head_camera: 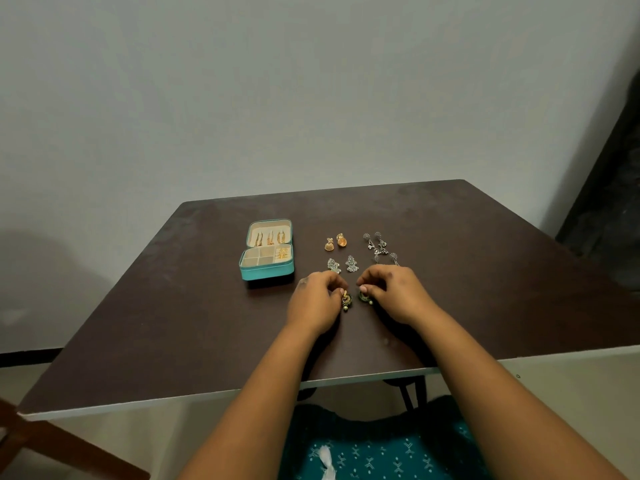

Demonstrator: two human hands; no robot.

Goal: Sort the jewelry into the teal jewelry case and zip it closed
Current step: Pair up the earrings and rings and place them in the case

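A plain pale wall behind, and in front of it a dark brown table (450, 306) with a light edge, set square to the person. On the left side of the tabletop sits the teal jewelry case (267, 249), unzipped and lying open. Its lid is folded back flat toward the wall, with long gold drop earrings (269, 238) lined up on the cream lining. The near half is split into small compartments, and a gold piece (283, 253) rests in the right-hand one.

To the right of the case, loose on the table, a pair of gold jhumka earrings (335, 242) sits side by side. Just nearer, a pair of silver leaf-shaped earrings (343, 265). Farther right, a cluster of long silver dangle earrings (379, 246), their near ends running up to the right hand's knuckles.

Both arms reach in over the near edge. The left hand (317, 301) has its fingers curled in, pinching the top of a green-and-gold earring (346, 300), whose pearl drop trails on the tabletop. The right hand (394, 292) mirrors it, fingertips pinched on the matching green-and-gold earring (365, 297), which lies against the table just beside the first. The two hands sit close together, knuckles toward the wall, well clear of the case.

At the bottom, teal patterned fabric (381, 455) over the person's lap.
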